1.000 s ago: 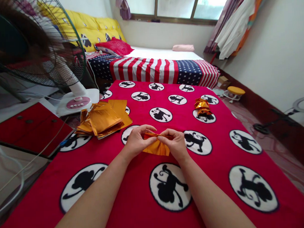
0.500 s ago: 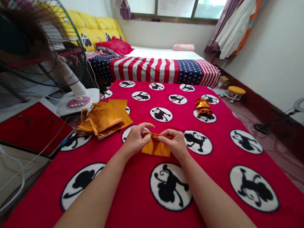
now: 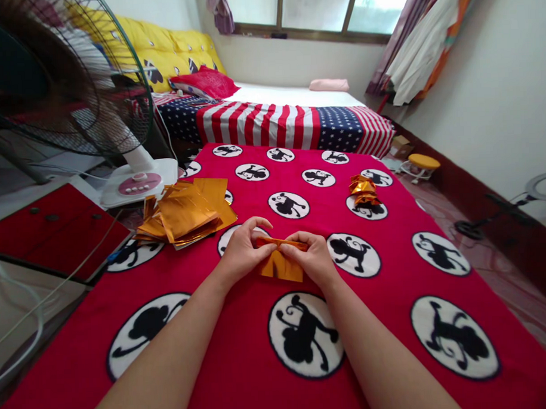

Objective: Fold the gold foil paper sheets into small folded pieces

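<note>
A sheet of gold foil paper [image 3: 282,269] is between my hands, its far edge folded over and its near part hanging toward me. My left hand [image 3: 244,251] pinches the fold from the left, thumb on top, index finger arched above. From the right, my right hand [image 3: 314,254] pinches the same fold, and the two thumb tips nearly meet at its middle. Left of my hands lies a loose pile of flat gold foil sheets [image 3: 188,212]. Some folded gold foil pieces [image 3: 364,190] sit in a small cluster at the far right of the cloth.
A red cloth [image 3: 242,360] with black monkey figures in white circles covers the surface under my hands. A running fan [image 3: 138,179] stands at the left beside a red-fronted cabinet [image 3: 54,230]. Beyond are a bed [image 3: 270,121] and a yellow stool [image 3: 424,161].
My thumbs have moved closer together and press over the middle of the fold. Less of the foil's near part shows. The pile and the folded pieces stay in place.
</note>
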{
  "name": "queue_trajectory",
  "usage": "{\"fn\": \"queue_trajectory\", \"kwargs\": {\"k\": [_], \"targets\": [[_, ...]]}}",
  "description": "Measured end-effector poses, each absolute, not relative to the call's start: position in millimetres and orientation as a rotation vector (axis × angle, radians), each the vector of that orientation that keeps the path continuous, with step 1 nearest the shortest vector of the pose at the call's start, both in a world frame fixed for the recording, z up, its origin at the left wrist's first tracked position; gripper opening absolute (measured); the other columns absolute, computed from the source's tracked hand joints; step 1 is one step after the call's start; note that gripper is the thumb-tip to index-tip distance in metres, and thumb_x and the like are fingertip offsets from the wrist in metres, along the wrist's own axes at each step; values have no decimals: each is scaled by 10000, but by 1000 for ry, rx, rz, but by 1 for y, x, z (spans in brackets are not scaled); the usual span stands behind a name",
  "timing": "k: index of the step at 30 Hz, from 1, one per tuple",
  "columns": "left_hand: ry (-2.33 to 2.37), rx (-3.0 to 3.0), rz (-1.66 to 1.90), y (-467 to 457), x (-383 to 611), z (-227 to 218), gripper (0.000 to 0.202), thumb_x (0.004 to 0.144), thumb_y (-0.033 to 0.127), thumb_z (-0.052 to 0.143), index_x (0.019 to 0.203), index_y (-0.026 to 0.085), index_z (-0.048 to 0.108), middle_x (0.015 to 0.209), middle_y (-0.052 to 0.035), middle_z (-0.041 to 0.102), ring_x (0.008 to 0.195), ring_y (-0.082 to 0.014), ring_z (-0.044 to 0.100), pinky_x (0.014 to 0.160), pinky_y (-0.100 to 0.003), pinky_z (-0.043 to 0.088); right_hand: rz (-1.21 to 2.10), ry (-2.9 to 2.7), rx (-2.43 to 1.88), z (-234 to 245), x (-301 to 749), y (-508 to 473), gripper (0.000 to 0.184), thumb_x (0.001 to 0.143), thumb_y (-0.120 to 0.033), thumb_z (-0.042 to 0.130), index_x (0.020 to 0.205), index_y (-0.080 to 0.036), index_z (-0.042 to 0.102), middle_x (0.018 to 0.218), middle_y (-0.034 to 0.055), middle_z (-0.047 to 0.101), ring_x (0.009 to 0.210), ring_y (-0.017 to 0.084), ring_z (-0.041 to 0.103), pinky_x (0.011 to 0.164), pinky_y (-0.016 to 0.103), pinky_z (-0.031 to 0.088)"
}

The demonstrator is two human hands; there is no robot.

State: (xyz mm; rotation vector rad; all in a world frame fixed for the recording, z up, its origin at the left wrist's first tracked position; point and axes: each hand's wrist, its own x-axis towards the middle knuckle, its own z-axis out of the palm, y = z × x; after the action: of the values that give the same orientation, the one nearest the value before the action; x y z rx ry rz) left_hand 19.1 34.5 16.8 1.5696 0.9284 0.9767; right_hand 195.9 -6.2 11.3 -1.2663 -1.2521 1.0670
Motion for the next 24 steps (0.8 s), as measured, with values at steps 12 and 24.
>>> {"fn": "queue_trajectory", "kwargs": {"k": [12,24], "targets": [[977,1531,1035,39,15,13,423,699,280,752,1033,207,503,775,-14,725,654,-164,687,567,-208,503,1092,-1259,-1228,10,196,-6,196,697,-334,737,721,-166,639,625,-21,599,557,119,535,528,220,419],[1100,1563,1013,43,9,15,444,642,293,770,959,208,471,676,22,689,544,-134,624,509,-191,447,984,-1344,-1355,11,199,-5,134,709,-280,639,660,-158,661,560,5,622,479,119,519,431,209,359]]}}
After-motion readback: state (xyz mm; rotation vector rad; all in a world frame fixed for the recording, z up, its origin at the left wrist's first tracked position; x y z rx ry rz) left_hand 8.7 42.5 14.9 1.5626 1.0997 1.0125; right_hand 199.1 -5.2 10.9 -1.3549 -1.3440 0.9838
